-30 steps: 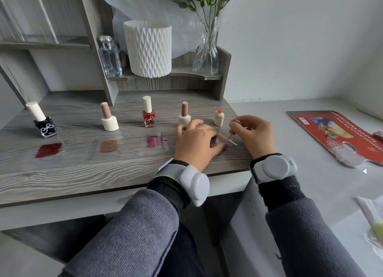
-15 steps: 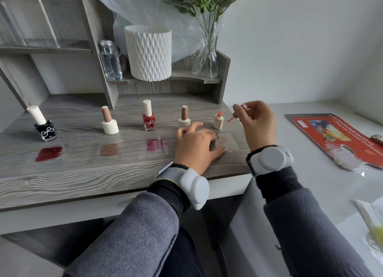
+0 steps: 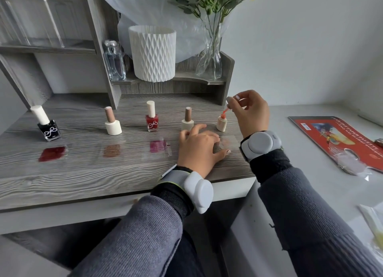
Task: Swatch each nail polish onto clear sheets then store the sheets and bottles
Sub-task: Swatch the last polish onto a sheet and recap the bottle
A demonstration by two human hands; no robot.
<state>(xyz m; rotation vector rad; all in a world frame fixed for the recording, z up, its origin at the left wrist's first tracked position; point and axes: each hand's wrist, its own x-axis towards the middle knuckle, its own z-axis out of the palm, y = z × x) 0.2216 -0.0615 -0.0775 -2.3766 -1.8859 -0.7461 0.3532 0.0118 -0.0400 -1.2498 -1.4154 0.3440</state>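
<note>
On the surface (image 3: 83,173) five bottles stand in a row, left to right: first bottle (image 3: 48,129), second bottle (image 3: 113,125), third bottle (image 3: 152,121), fourth bottle (image 3: 187,121), fifth bottle (image 3: 221,124); before the first three lie the first sheet (image 3: 51,154), second sheet (image 3: 112,151) and third sheet (image 3: 158,147); the left hand (image 3: 199,150) rests before the fourth bottle, touching the last sheet (image 3: 227,143); the right hand (image 3: 251,113) holds the brush (image 3: 225,111) above the fifth bottle; behind, on the shelf (image 3: 186,79), stand flask (image 3: 114,63), pot (image 3: 152,52) and vase (image 3: 209,61); a booklet (image 3: 335,135) lies well to the right.

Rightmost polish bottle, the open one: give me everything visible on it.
The open bottle is small, cream and opaque, with an orange-stained neck and no cap. It stands upright on the grey wood-grain desk, last on the right of the five-bottle row, just behind a clear sheet. The right hand holds the orange-tipped brush slanted just above its neck; contact there cannot be told.
</note>
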